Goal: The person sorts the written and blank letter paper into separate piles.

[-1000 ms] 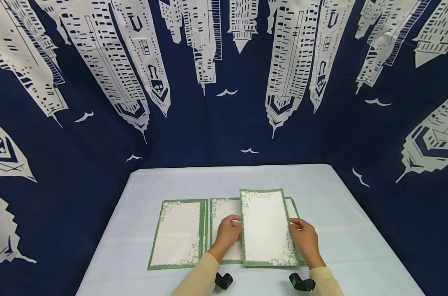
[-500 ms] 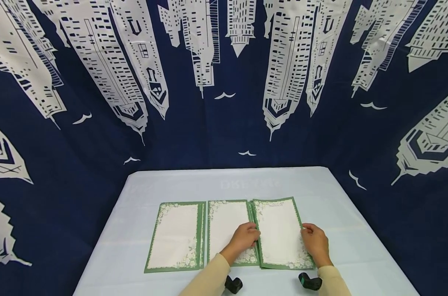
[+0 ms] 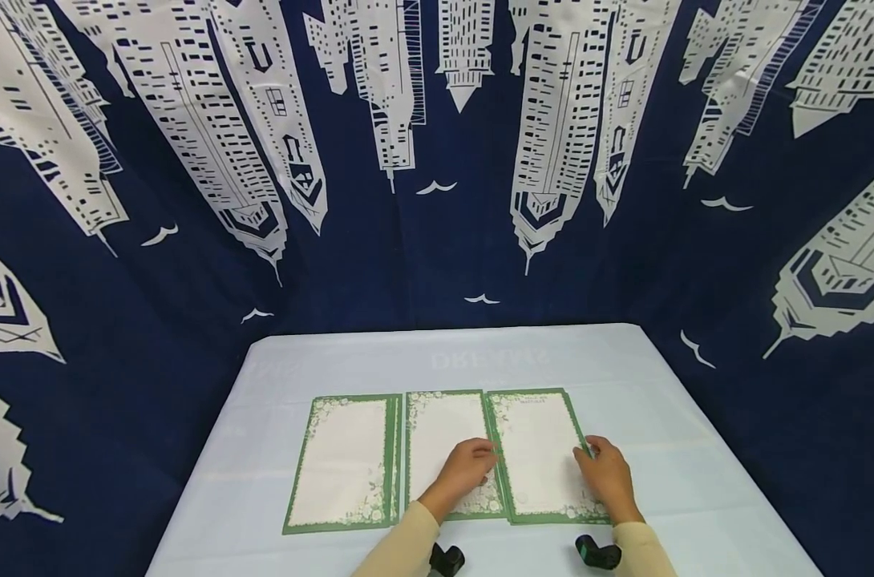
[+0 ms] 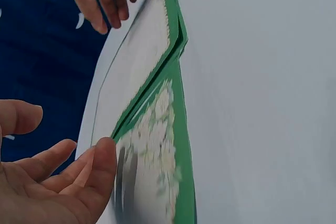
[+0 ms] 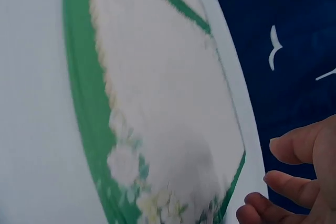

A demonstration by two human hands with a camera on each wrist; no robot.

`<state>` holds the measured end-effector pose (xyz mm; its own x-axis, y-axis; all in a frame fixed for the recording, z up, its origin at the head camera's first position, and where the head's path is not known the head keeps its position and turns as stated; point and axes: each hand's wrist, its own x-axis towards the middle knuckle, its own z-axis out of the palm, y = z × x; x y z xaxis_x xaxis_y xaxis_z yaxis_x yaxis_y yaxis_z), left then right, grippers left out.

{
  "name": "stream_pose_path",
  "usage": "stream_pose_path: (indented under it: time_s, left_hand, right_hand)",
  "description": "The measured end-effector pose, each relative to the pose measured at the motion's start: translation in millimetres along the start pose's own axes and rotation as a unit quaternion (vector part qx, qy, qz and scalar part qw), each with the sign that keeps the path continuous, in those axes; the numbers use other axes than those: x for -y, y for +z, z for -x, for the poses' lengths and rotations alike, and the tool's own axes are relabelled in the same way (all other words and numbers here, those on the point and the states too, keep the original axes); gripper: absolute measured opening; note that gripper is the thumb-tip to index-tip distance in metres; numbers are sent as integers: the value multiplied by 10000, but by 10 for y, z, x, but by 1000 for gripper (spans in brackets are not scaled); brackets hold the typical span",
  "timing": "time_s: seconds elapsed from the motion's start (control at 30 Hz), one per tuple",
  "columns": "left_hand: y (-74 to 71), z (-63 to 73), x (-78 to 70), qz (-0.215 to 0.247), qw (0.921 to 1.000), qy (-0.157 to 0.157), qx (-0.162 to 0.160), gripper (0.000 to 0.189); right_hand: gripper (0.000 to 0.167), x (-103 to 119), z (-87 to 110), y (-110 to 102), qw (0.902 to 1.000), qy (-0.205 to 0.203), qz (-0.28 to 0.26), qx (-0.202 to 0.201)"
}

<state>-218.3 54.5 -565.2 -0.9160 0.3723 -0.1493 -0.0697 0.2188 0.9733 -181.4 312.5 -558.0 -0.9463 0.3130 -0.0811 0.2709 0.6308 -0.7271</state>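
Three piles of stationery sheets with green floral borders lie side by side: the left sheets (image 3: 341, 465), the middle sheets (image 3: 443, 425) and the right sheets (image 3: 538, 449). My left hand (image 3: 467, 469) hovers over the middle pile's right side, fingertips close to the right pile's left edge. In the left wrist view, thumb and fingers of the left hand (image 4: 63, 182) are apart with nothing between them. My right hand (image 3: 607, 479) is by the right pile's right edge. Its loosely bent fingers hold nothing in the right wrist view, where the right sheets (image 5: 163, 87) fill the middle.
A white cloth (image 3: 264, 433) covers the table. Dark blue fabric (image 3: 379, 272) with white buildings and birds hangs behind and at both sides. Black wrist devices (image 3: 597, 553) sit below both hands.
The top sheet came down rightward from over the middle onto the right pile and now lies nearly lined up with it. Both hands moved right with it, then let go.
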Motion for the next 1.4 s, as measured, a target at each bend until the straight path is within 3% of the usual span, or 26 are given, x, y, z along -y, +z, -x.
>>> stream_pose_path:
  time_s: [0.27,0.4,0.57,0.77,1.07,1.4]
  left_hand:
    - [-517,292,111,-270,9940,236,-1038,33]
    - [-801,415,136,-580,9887,114,-1381,36]
    - [-1030,493,149,-607,9889,-116,-1352,45]
    - [-1088,534,134,-497,9915,-484,-1104,53]
    - [-1066,539,93,-167,9909,-642,-1173,54]
    - [-1048,494,125,538,9865,-877,-1273,51]
  right_hand:
    - [32,425,178,387,9968,-674,-315,-294]
    - [30,639,277,622,9948,-894,-474,112]
    - [37,791,341,793,9909,-1007,-506,740]
    - [44,855,347,875,9909,-946,-297,908]
    - [42,935,341,913,9912,-900,-285,932]
    - [44,899,274,924,9914,-458,-794,936]
